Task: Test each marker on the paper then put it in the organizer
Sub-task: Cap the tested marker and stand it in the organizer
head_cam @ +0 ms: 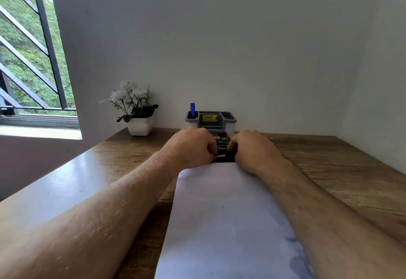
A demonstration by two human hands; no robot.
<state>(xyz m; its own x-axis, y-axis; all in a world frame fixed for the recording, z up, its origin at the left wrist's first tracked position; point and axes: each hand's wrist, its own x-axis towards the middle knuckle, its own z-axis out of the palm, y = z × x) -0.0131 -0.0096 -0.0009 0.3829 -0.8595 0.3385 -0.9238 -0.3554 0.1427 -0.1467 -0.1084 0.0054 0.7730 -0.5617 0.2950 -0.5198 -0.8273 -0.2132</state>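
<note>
Beyond the far edge of the paper, both hands are curling around a dark marker pack just before the organizer. Left hand and right hand are closing on it, though the exact grip is hidden. A blue marker is already standing in the organizer's left compartment. Markers are probably handling light, stiff and slick, best pinched mid-barrel; the wooden desk is leaving open room on both sides

You're at a wood-grain desk with a sheen near its left edge, a matt white paper, a grey plastic organizer, and a glossy black pack.
</note>
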